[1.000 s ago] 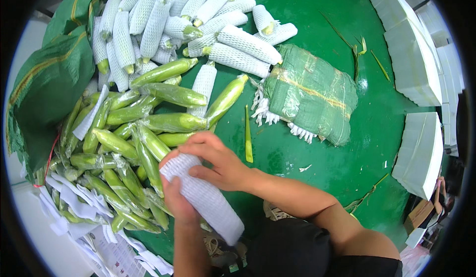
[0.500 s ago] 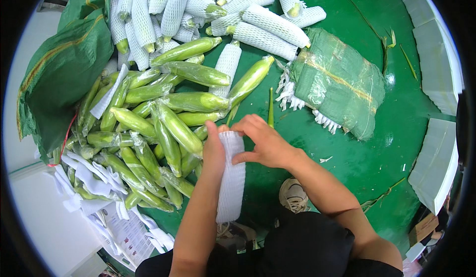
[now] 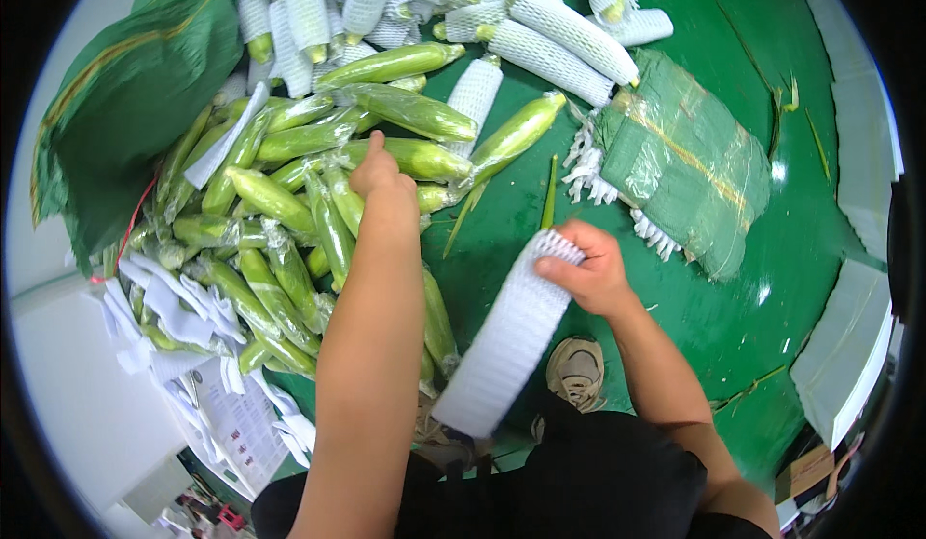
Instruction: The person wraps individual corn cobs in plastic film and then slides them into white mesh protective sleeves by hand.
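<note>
One white foam-mesh sleeve [image 3: 506, 336] slants down from the right hand [image 3: 591, 271], pinched at its upper end by thumb and fingers. Over a dozen long green film-wrapped vegetables [image 3: 273, 199] overlap leftward; one white sheet [image 3: 246, 425] bears small print. The left hand [image 3: 381, 168] reaches forward among them, its grip unclear.
</note>
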### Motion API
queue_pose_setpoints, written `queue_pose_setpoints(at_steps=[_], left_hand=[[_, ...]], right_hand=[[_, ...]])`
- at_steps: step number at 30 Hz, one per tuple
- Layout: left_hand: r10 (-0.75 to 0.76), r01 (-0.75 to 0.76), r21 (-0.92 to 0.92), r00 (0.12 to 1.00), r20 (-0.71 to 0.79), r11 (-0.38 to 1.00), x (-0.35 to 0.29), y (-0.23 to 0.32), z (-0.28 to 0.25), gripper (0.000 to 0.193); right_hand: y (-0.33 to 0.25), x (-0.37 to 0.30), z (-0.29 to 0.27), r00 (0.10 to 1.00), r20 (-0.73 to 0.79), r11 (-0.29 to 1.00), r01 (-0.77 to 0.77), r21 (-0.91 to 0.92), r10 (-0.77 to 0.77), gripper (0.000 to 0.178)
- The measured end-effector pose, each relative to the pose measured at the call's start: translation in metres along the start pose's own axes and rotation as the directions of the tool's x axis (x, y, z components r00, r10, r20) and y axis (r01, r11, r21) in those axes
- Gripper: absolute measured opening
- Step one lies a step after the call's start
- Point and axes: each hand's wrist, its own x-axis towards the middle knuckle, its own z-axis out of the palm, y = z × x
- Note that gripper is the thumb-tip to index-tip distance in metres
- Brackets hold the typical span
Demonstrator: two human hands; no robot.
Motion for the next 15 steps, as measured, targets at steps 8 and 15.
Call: queue_pose_setpoints(at_steps=[8, 15], left_hand=[[0.429, -0.421, -0.097, 0.846, 0.316, 0.902, -0.113, -0.027, -0.041, 0.059], [0.489, -0.923, 0.086, 0.275, 0.828, 0.374, -0.202, -0.066, -0.092, 0.046]], right_hand=[[-0.007, -0.007, -0.021, 0.959, 0.124, 0.565, -0.251, 0.786, 0.255, 0.036], [-0.037, -0.005, 0.010, 0.946, 0.324, 0.509, -0.294, 0.809, 0.032, 0.039]])
